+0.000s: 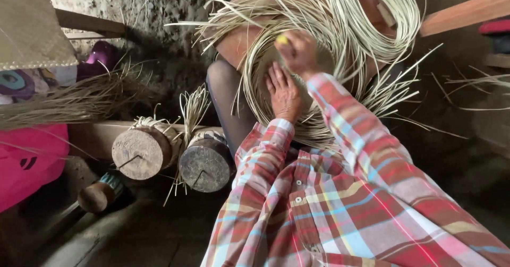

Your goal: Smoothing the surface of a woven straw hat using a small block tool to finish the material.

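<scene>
Woven straw disc (313, 123) lies on the person's lap, loose strands (372, 17) fanning outward. Likely light, springy, brittle where bent; best held flat at the woven centre. Left hand (284, 94) spread, pressing it. Right hand (298, 50) closed, pinching a small yellow object (282, 40). Two wooden blocks (141, 153) on the floor, left.

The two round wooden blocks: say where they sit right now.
In the head view, the two round wooden blocks sit lower left of the person's left hand, beside their knee.

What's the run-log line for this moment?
left hand: flat on straw weaving | right hand: gripping small yellow object | wooden blocks: beside the knee
</scene>
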